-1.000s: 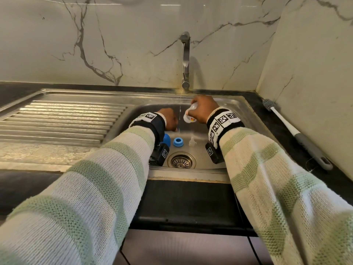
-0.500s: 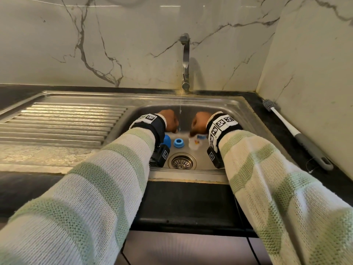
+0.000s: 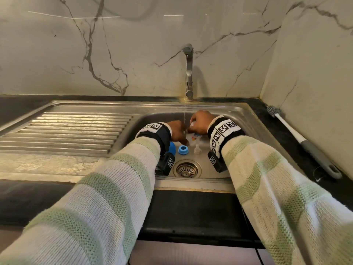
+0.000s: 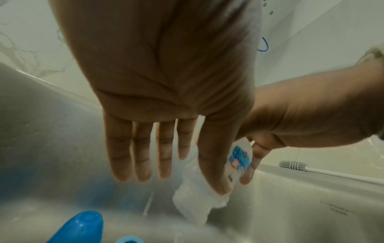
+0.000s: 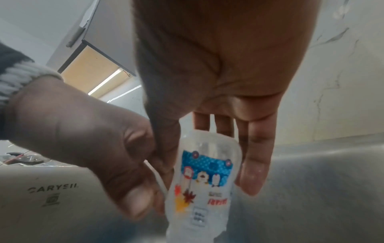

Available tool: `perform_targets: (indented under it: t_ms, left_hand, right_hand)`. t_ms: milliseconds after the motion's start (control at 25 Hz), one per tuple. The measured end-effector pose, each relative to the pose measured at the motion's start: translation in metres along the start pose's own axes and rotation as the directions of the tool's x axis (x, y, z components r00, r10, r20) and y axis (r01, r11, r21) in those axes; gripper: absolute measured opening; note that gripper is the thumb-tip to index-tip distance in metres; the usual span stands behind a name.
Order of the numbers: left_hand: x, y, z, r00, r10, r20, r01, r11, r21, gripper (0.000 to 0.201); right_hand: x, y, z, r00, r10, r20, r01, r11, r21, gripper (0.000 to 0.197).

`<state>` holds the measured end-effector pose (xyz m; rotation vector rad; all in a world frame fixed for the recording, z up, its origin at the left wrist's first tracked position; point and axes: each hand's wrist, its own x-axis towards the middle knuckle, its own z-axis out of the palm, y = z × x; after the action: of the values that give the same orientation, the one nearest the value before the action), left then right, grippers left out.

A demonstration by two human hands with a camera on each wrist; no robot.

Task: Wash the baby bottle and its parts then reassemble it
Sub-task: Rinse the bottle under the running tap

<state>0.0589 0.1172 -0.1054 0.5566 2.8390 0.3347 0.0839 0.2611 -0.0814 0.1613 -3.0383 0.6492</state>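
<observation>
Down in the sink basin [image 3: 225, 169], my right hand [image 3: 198, 121] grips a clear baby bottle [image 3: 192, 138] with a blue printed label [image 5: 203, 164], its neck [image 4: 193, 205] pointing down. The thumb is on one side and the fingers [image 5: 253, 164] on the other. My left hand [image 3: 180, 137] is right beside it with straight fingers [image 4: 143, 156], and its thumb lies against the bottle. A thin stream of water [image 3: 184, 115] falls from the tap [image 3: 188, 73] between the hands. A blue cap [image 3: 172, 148], a blue ring [image 3: 182, 150] and a clear nipple [image 3: 196, 149] lie on the basin floor.
The drain strainer [image 3: 187, 169] sits near the basin's front. A ribbed draining board [image 3: 66, 131] runs off to the left. A white and grey bottle brush [image 3: 298, 138] lies on the dark counter at the right, against the marble wall.
My right hand lowered the bottle from under the stream to the basin floor, then lifted it slightly again. My left hand moved right until its thumb met the bottle.
</observation>
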Motion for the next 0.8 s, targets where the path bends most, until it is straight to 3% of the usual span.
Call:
perform_targets:
  t_ms: [200, 320, 400, 520, 680, 800]
  left_hand:
    - [-0.004, 0.002, -0.006, 0.996, 0.034, -0.084, -0.046, 0.988, -0.145, 0.055]
    - [-0.005, -0.008, -0.012, 0.993, -0.028, -0.111, 0.007, 0.982, -0.190, 0.057]
    - [-0.011, -0.018, -0.022, 0.982, -0.098, -0.160, 0.066, 0.979, -0.195, 0.055]
    - [-0.032, -0.041, -0.052, 0.915, -0.252, -0.315, 0.179, 0.953, -0.244, 0.047]
    - [-0.056, -0.077, -0.098, 0.750, -0.383, -0.540, 0.139, 0.889, -0.437, 0.062]
    - [-0.070, -0.109, -0.141, 0.709, -0.415, -0.570, 0.199, 0.893, -0.403, 0.060]
  right_hand:
    - [-0.002, -0.006, 0.002, 0.997, -0.066, -0.032, 0.070, 0.986, 0.154, 0.022]
    - [-0.005, -0.012, 0.002, 0.989, -0.143, -0.038, 0.148, 0.972, 0.182, 0.037]
    - [-0.008, -0.015, 0.003, 0.980, -0.150, -0.130, 0.174, 0.964, 0.200, 0.049]
    - [-0.009, -0.024, 0.003, 0.966, -0.157, -0.205, 0.203, 0.952, 0.227, 0.043]
    - [-0.017, -0.044, 0.012, 0.972, -0.220, -0.078, 0.232, 0.949, 0.214, 0.030]
    - [-0.013, -0.070, 0.021, 0.971, -0.229, -0.068, 0.239, 0.947, 0.215, 0.026]
